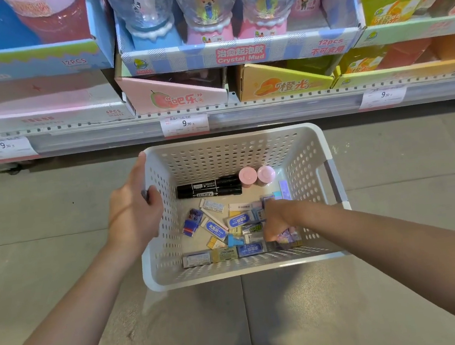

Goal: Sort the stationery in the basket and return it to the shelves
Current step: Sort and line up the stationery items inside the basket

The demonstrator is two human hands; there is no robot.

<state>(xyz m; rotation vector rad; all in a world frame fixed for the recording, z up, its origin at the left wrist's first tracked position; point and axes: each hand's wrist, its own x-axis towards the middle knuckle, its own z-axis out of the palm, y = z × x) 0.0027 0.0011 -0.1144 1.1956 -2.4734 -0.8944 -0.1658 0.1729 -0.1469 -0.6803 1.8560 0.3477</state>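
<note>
1. My left hand (135, 211) grips the left rim of the white basket (229, 152), thumb hooked over the edge, holding it in front of the shelf (242, 114).
2. My right hand (275, 218) is down inside the basket at its right side, fingers curled among small packets; I cannot tell whether they have closed on one or only rest on the pile.
3. Judging by the load, the sorting looks far from done: two black markers (208, 188), two pink round caps (256, 175) and a scatter of boxed erasers (218, 228) all lie on the basket floor.
4. The shelf ahead carries Crystal Mud jars (204, 4) and price tags (184, 124), not stationery, so I judge the right shelves lie elsewhere.
5. Hard to read: my right fingers hide the purple packets (288, 235) beneath them, the packet labels are too small, and the upper shelf boxes are cut off at the frame top.
</note>
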